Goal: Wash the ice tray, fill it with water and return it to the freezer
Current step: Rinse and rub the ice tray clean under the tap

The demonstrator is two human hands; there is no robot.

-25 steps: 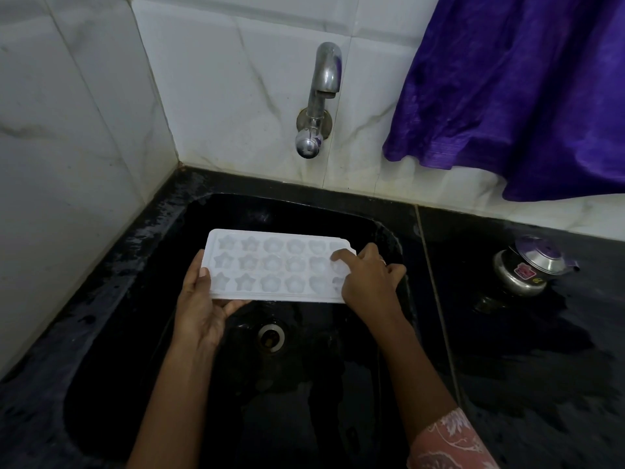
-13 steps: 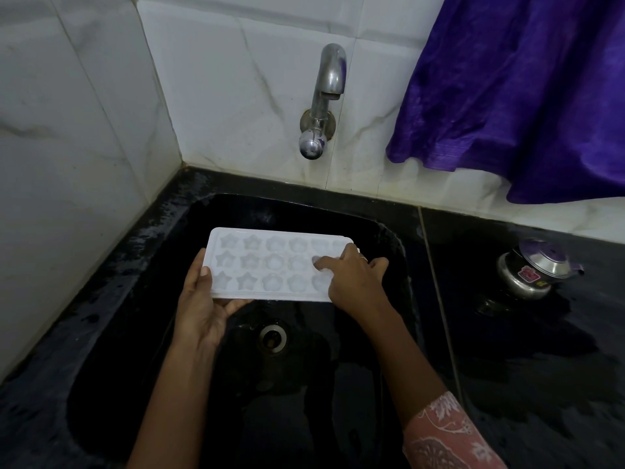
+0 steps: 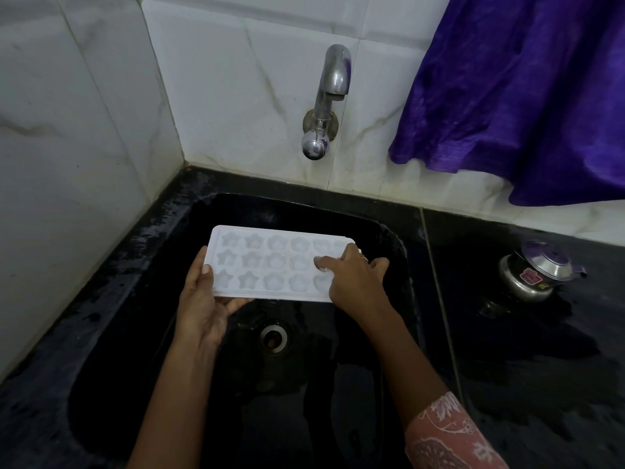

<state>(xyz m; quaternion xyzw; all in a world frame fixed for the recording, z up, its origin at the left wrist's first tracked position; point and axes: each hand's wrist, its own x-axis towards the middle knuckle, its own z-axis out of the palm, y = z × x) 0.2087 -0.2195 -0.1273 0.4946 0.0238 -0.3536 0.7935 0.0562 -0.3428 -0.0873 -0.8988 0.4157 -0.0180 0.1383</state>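
Note:
A white ice tray [image 3: 270, 262] with star and flower shaped cups is held level over the black sink [image 3: 402, 252]. My left hand [image 3: 203, 302] grips its near left corner, thumb on the rim and fingers underneath. My right hand [image 3: 355, 277] lies over the tray's right end with one fingertip pressed into a cup of the middle row; it hides the right cups. The steel tap [image 3: 326, 103] sticks out of the tiled wall above the tray, and no water runs from it.
The sink drain [image 3: 273, 336] lies below the tray. White marble tiles close off the left and back. A purple cloth [image 3: 527, 96] hangs at the upper right. A small steel pot with a lid [image 3: 534, 272] stands on the wet black counter [image 3: 541, 384] to the right.
My right hand has slid left along the tray, from its right edge onto the cups, with a fingertip now in a middle-row cup. My left hand keeps its hold.

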